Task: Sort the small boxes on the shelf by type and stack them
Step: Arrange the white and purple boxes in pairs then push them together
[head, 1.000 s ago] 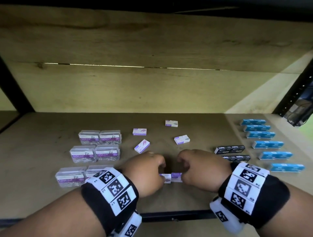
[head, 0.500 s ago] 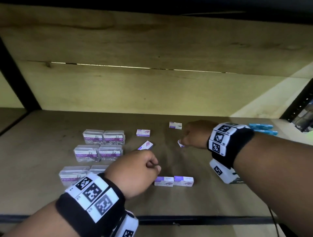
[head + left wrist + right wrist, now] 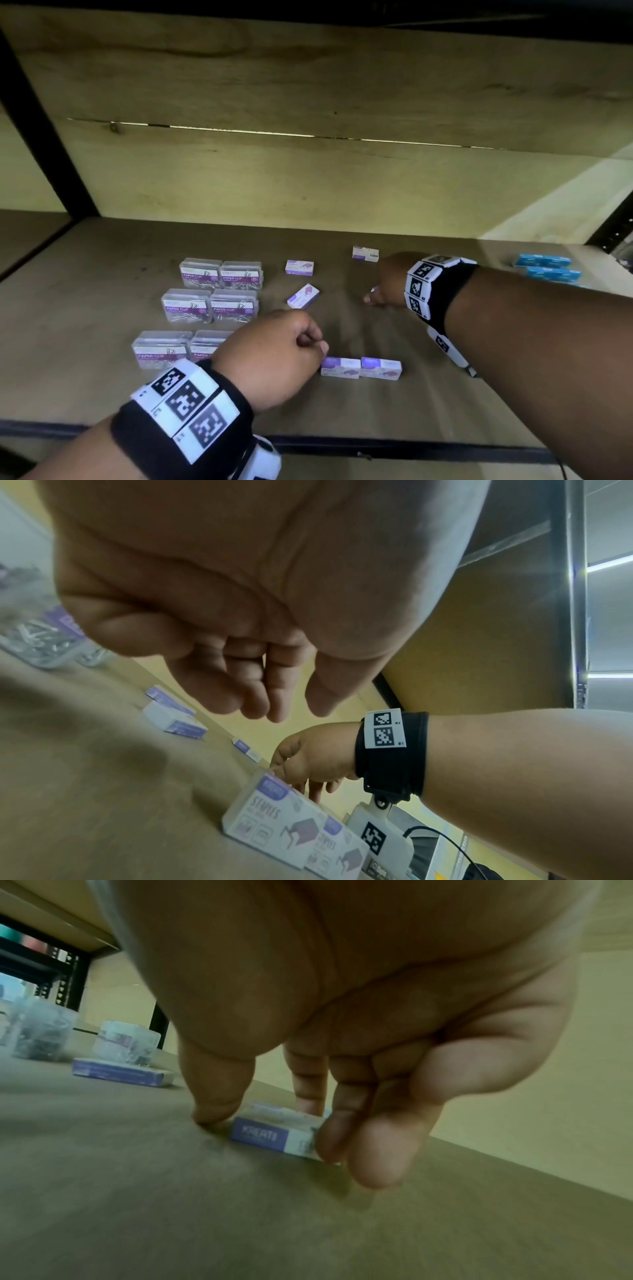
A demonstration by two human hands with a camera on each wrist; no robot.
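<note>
Two purple-and-white staples boxes (image 3: 340, 367) (image 3: 381, 368) lie end to end near the shelf's front edge; the left wrist view shows them close up (image 3: 274, 823). My left hand (image 3: 318, 346) hovers just left of them, fingers loosely curled and holding nothing (image 3: 274, 710). Farther back, my right hand (image 3: 371, 294) reaches down onto another staples box (image 3: 260, 1134) that lies flat on the shelf. Thumb (image 3: 212, 1112) and fingertips (image 3: 329, 1139) pinch its two ends. From the head view this box is almost hidden. Three more staples boxes (image 3: 299, 267) (image 3: 303, 296) (image 3: 365, 253) lie loose behind.
Clear paper clip boxes (image 3: 209, 305) stand in pairs on the left, the front pair partly behind my left wrist. Blue boxes (image 3: 544, 262) lie at the far right. A black rail (image 3: 342, 448) marks the front edge, and a black upright (image 3: 44, 130) stands at the left.
Both hands left the front pair of staples boxes. The right hand reached back and right and came down on another staples box. The left hand drew slightly left.
</note>
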